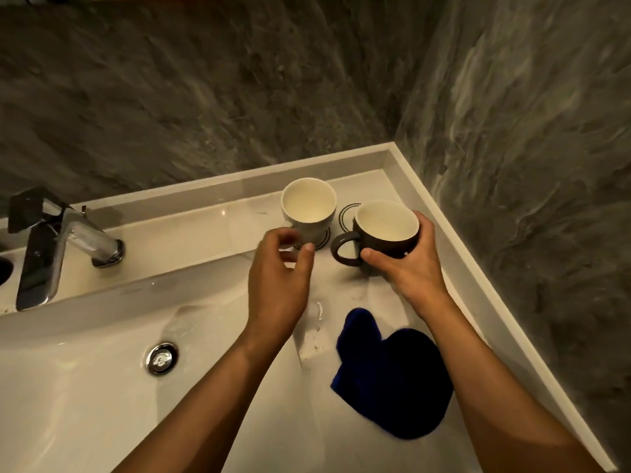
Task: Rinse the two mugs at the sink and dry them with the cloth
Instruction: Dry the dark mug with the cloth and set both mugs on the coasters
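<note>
**Two mugs parked in the corner by the sink**

The dark mug [384, 233] sits upright in the right back corner of the ledge, handle pointing left, and the right hand [409, 264] is wrapped around its body, so that grip is closed on it. The white mug [309, 208] stands just beside it on the left, on a round coaster [322, 238]. The left hand [280, 285] is curled at its base, fingers half open, and I honestly can't tell if that grip has the handle or just hovers there.

A dark blue cloth [392, 380] lies bunched on the sink's right slope, under the right forearm. The chrome faucet [65, 247] is off to the left, well apart from the mugs, and the drain plug [161, 358] sits lower in the white basin [85, 387]. Wet patches and droplets show near the cloth. Grey marbled wall tiles [205, 97] meet in the corner behind it all.
</note>
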